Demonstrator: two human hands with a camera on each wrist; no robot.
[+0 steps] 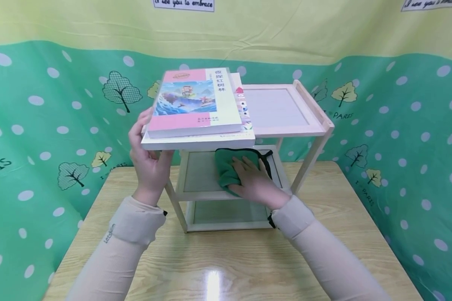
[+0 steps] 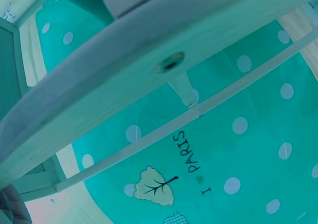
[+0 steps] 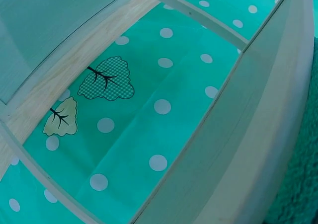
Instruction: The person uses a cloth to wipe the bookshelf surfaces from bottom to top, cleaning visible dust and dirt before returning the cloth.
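My left hand (image 1: 149, 167) grips a stack of two books at its left side, raised and tilted over the left part of the shelf unit's top. The upper book (image 1: 190, 102) has a pink and cream cover with a sea picture; a wider white book (image 1: 245, 125) lies under it. My right hand (image 1: 253, 182) rests with fingers spread on a green cloth (image 1: 226, 165) with black trim, pressing it on the middle shelf (image 1: 199, 175). Fuzzy green cloth (image 3: 304, 179) also shows at the right edge of the right wrist view.
The pale wooden shelf unit has a top board (image 1: 278, 108) with a raised right rail (image 1: 314, 102), slanting legs (image 1: 310, 159) and a bottom shelf (image 1: 226, 213). It stands on a wood-grain table (image 1: 165, 263). A green and yellow patterned curtain (image 1: 410, 125) surrounds the table.
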